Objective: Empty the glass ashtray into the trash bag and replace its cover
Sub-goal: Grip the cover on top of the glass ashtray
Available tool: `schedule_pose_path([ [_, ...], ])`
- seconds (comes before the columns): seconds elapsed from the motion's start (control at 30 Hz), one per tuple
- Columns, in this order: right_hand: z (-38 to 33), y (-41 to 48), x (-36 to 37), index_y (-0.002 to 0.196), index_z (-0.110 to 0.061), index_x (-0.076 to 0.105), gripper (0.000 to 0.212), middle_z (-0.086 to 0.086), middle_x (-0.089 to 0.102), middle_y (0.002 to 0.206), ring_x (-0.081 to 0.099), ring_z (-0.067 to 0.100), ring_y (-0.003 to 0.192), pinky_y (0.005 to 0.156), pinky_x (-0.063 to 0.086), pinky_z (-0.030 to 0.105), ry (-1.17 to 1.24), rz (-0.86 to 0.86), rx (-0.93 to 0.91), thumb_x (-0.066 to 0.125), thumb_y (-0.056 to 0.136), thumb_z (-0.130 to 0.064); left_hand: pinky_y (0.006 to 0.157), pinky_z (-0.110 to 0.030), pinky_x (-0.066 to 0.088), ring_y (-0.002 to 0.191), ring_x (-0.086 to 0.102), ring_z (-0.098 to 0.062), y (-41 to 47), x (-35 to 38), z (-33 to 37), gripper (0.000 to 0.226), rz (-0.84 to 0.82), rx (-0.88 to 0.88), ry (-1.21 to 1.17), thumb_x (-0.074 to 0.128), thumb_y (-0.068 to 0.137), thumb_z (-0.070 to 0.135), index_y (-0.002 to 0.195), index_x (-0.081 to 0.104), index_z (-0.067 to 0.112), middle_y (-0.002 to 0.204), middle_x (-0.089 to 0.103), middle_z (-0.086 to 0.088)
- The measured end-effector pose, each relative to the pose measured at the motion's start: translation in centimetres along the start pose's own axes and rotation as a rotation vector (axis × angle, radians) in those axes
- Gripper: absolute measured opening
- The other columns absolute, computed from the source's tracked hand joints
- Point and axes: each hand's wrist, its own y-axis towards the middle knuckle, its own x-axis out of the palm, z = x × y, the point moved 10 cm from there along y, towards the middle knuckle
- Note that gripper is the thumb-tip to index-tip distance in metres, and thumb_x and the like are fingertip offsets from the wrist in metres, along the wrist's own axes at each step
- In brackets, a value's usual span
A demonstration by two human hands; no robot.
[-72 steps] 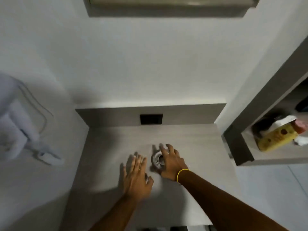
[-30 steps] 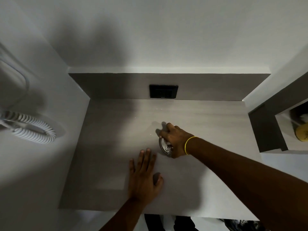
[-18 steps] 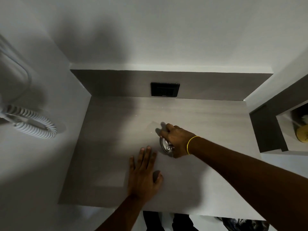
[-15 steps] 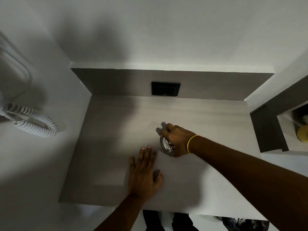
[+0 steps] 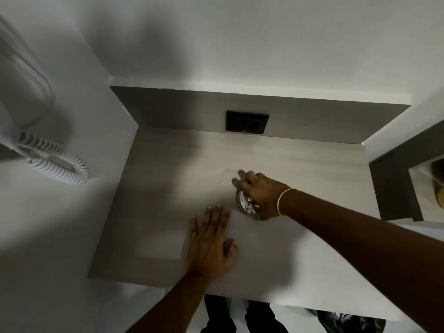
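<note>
Head view: two hands on a grey counter (image 5: 312,169), one gripping a glass ashtray (image 5: 247,207).

The right hand (image 5: 263,194) curls closed over the ashtray, mid-counter; the left hand (image 5: 210,239) lies open and flat, empty, just nearer. Contents seem cigarette ends. Lift level, then carry to the dark trash bag (image 5: 348,320) near right.
</note>
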Motion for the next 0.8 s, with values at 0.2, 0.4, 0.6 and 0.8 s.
schedule_pose_path([
  [0.2, 0.5, -0.5, 0.5, 0.166, -0.017, 0.010, 0.125, 0.020, 0.024, 0.158, 0.039, 0.043, 0.141, 0.109, 0.049, 0.045, 0.065, 0.007, 0.013, 0.089, 0.070, -0.027, 0.129, -0.069, 0.019, 0.168, 0.017, -0.031, 0.0, 0.0, 0.0, 0.086, -0.002, 0.003, -0.011, 0.062, 0.088, 0.054, 0.165, 0.041, 0.022, 0.181, 0.025, -0.008],
  [0.4, 3.8, -4.0, 1.4, 0.162, -0.019, 0.027, 0.114, 0.012, 0.028, 0.152, 0.047, 0.040, 0.134, 0.109, 0.051, 0.042, 0.274, 0.166, 0.102, 0.089, 0.067, -0.033, 0.129, -0.065, 0.014, 0.168, 0.019, -0.031, 0.0, -0.3, 0.1, 0.085, 0.000, -0.005, 0.011, 0.062, 0.087, 0.056, 0.164, 0.044, 0.022, 0.180, 0.028, -0.007],
  [0.6, 8.4, -7.7, 5.8, 0.160, -0.016, 0.032, 0.110, 0.014, 0.035, 0.150, 0.045, 0.039, 0.139, 0.111, 0.050, 0.042, 0.309, 0.215, 0.264, 0.083, 0.070, -0.055, 0.127, -0.072, 0.019, 0.168, 0.016, -0.033, 0.0, -0.1, 0.0, 0.085, -0.003, 0.013, 0.022, 0.064, 0.090, 0.056, 0.164, 0.043, 0.020, 0.180, 0.028, -0.010],
  [0.8, 9.6, -8.5, 8.2, 0.164, -0.012, 0.025, 0.113, 0.017, 0.023, 0.163, 0.030, 0.040, 0.152, 0.113, 0.048, 0.050, 0.301, 0.202, 0.334, 0.083, 0.073, -0.045, 0.127, -0.071, 0.019, 0.168, 0.017, -0.032, 0.0, -0.4, 0.1, 0.083, 0.005, 0.018, 0.037, 0.060, 0.092, 0.058, 0.164, 0.044, 0.020, 0.179, 0.029, -0.010],
])
